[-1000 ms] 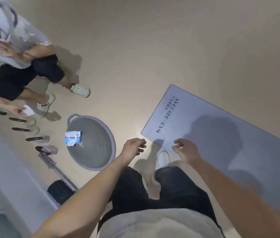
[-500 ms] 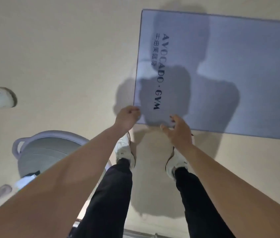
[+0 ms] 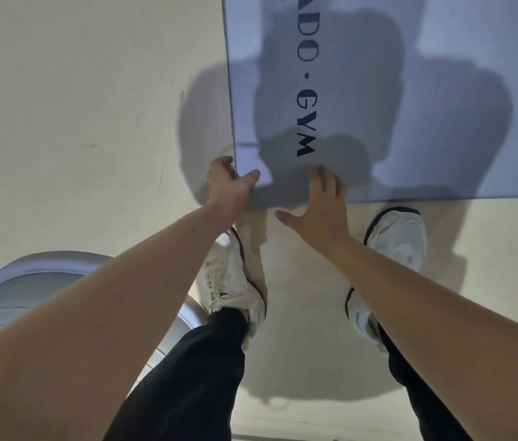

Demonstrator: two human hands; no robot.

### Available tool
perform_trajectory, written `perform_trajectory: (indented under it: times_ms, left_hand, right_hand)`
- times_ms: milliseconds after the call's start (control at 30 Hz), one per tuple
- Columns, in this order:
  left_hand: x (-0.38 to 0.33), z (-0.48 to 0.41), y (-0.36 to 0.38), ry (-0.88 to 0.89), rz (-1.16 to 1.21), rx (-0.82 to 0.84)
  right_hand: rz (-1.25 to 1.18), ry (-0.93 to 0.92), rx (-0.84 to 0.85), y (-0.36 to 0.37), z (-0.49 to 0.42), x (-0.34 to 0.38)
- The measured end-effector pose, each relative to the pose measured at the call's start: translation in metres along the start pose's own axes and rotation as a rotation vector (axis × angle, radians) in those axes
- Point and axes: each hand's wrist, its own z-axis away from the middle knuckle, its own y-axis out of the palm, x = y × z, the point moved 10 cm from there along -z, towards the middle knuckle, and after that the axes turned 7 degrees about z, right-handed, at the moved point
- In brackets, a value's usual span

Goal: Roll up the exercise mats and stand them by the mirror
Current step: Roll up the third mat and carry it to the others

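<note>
Right now the grey-blue mat (image 3: 410,100) lies flat on the pale floor (image 3: 76,106), its near corner just in front of the person's white shoes (image 3: 229,281). The left hand (image 3: 230,189) pinches that corner, thumb on top and fingers curled around the side edge, while the right hand (image 3: 323,208) rests spread and flat on the short edge just beside it, gripping nothing. Both hands sit at one end of the short edge, so the likeliest fault is a crooked start: if the corner curls over before the far end of that edge follows, the roll will probably come out cone-shaped and then stand badly by the mirror. A loose first turn would likely also let the roll spring open. The flat right palm may slide on the smooth surface instead of dragging the edge over. A large round grey basin (image 3: 28,294) sits near the left foot, and a step back could knock it.
</note>
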Motion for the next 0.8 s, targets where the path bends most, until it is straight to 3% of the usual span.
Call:
perform_trajectory:
  times_ms: [100,267,400,500,633,700,800]
  left_hand:
    - [-0.027,0.012,-0.006,0.017,0.043,0.031]
    - [-0.088,0.069,0.011,0.172,-0.106,0.102]
    - [-0.103,0.13,0.05,0.219,-0.259,0.284]
    - [-0.127,0.18,0.067,0.485,-0.557,0.324]
    - [-0.184,0.23,0.073,1.202,-1.033,0.214]
    - [-0.169,0.214,0.092,1.289,-1.464,0.274]
    - [-0.128,0.188,0.109,1.138,-1.795,0.384]
  right_hand:
    - [-0.071,0.012,-0.011,-0.006,0.011,0.015]
    - [-0.242,0.012,-0.054,-0.043,0.045,0.05]
    - [-0.257,0.03,-0.178,-0.085,0.09,0.01]
    - [-0.162,0.037,-0.171,-0.098,0.128,-0.048]
    - [-0.067,0.03,-0.047,-0.078,0.179,-0.111]
    - [-0.02,0.073,0.055,-0.053,0.204,-0.148]
    - [-0.011,0.155,0.145,-0.029,0.231,-0.217]
